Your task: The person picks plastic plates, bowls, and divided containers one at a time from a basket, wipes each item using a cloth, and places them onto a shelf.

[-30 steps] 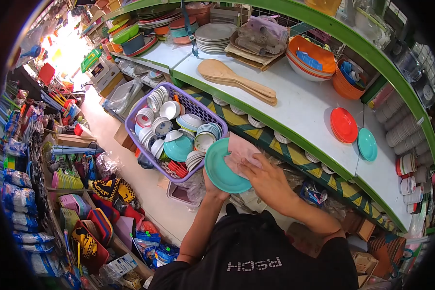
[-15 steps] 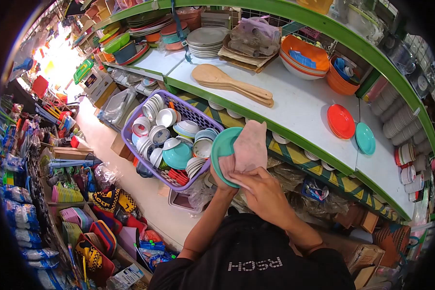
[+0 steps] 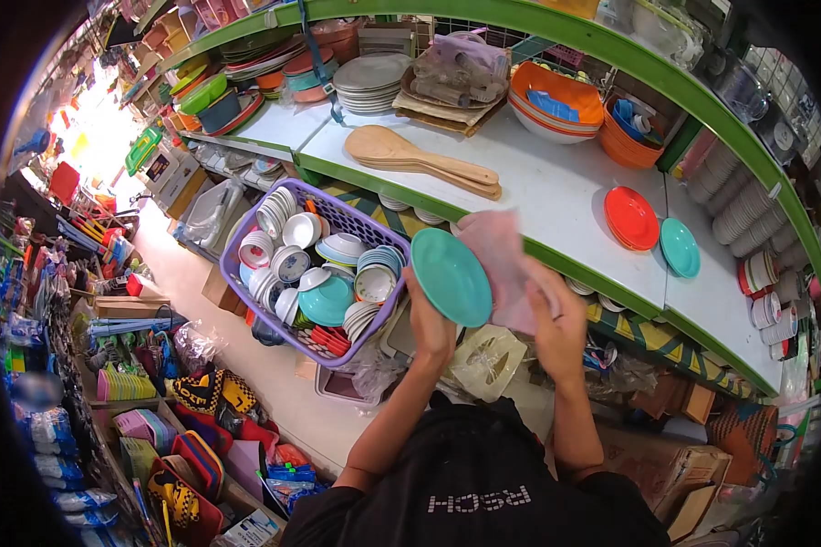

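Note:
A turquoise plate [image 3: 449, 276] is gripped at its lower edge by my left hand [image 3: 431, 321], its face tilted up toward me. Beside it, my right hand [image 3: 556, 314] holds a pale pink cloth [image 3: 494, 255], slightly blurred, at the plate's right rim. The purple basket [image 3: 345, 199] to the left of my hands contains several small white bowls [image 3: 301, 230] and a turquoise bowl [image 3: 327, 301]. On the shelf to the right lie a red plate [image 3: 631, 219] and another turquoise plate [image 3: 680, 247].
The white shelf [image 3: 556, 187] with a green edge carries wooden paddles [image 3: 420, 162], grey plates [image 3: 369, 82] and orange bowls [image 3: 556, 102]. Below my hands is a crumpled plastic bag [image 3: 488, 360]. Crowded goods, including a yellow-and-black patterned item [image 3: 214, 387], line the aisle's left side.
The cloth has moved off the plate's face to its right, along with my right hand. My left hand has turned the plate so that more of its turquoise surface shows.

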The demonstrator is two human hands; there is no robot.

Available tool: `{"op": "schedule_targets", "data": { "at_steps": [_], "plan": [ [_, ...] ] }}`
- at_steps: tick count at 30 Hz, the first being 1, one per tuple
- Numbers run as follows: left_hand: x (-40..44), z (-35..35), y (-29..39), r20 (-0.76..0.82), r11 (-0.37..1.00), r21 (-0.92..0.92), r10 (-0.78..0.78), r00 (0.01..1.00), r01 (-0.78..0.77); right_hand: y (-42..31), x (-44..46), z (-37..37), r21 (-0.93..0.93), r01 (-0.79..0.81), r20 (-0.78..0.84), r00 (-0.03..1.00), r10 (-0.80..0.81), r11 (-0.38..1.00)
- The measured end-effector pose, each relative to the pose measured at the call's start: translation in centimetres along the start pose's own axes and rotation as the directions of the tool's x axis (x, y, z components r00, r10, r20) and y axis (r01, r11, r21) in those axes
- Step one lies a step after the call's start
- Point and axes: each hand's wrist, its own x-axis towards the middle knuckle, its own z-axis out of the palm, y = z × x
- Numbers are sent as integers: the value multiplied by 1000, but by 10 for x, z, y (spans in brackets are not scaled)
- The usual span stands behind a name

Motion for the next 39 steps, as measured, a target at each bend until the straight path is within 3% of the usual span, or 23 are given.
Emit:
{"op": "schedule_targets", "data": {
  "at_steps": [1, 4, 6, 7, 10, 13, 16, 17, 21, 25, 28, 29, 32, 34, 36, 39],
  "plan": [
    [1, 1, -6, 34, 1000, -6, 17, 999, -17, -8, 1, 1, -151, 125, 120, 987, -107, 981],
    [6, -3, -27, 55, 993, 62, 99, 994, -102, -5, -13, 20, -143, 64, 253, 967, -26, 988],
    [3, -1, -27, 25, 966, 212, 149, 989, -151, -1, -16, 28, -232, 213, 236, 959, -157, 949],
    [1, 7, -23, 43, 974, 125, 187, 981, -191, 3, -18, 30, -275, 279, 233, 948, -218, 920],
    [4, 2, -22, 79, 982, 98, 154, 985, -162, 24, -17, 23, -258, 253, 235, 953, -194, 932],
    [14, -16, -10, 148, 977, 167, 110, 983, -134, 17, -11, 6, -1, -208, 245, 948, 202, 978],
    [21, -29, 8, 233, 959, 277, -5, 973, -61, 24, 1, -7, 198, -260, 193, 956, 222, 945],
    [28, -44, 3, 241, 919, 373, 40, 970, -131, 28, 4, -16, 165, -376, 240, 912, 333, 912],
    [17, -51, 14, 315, 907, 362, 99, 944, -217, 50, 11, -18, 563, -482, 203, 868, 453, 672],
    [7, -51, 22, 248, 959, 210, 134, 959, -188, 52, 10, -24, 667, -332, -17, 888, 459, 667],
    [5, -50, 24, 259, 984, 123, 92, 962, -127, 42, 17, -28, 438, -163, -193, 943, 270, 884],
    [4, -48, 25, 276, 990, 106, 58, 959, -91, 34, 18, -28, 258, -130, -216, 958, 189, 957],
    [1, -38, 18, 276, 994, 107, -5, 961, -26, 15, 23, -24, 32, 9, -74, 997, -7, 999],
    [-1, -36, 15, 323, 991, 130, -39, 946, -3, -2, 32, -19, -171, 247, 116, 966, -229, 954],
    [-2, -32, 13, 350, 989, 148, -43, 936, -10, -7, 41, -13, -330, 498, 351, 853, -386, 802],
    [-7, -22, 16, 350, 981, 178, 4, 937, -70, -4, 37, 3, -488, 560, 451, 819, -355, 670]
  ]
}}
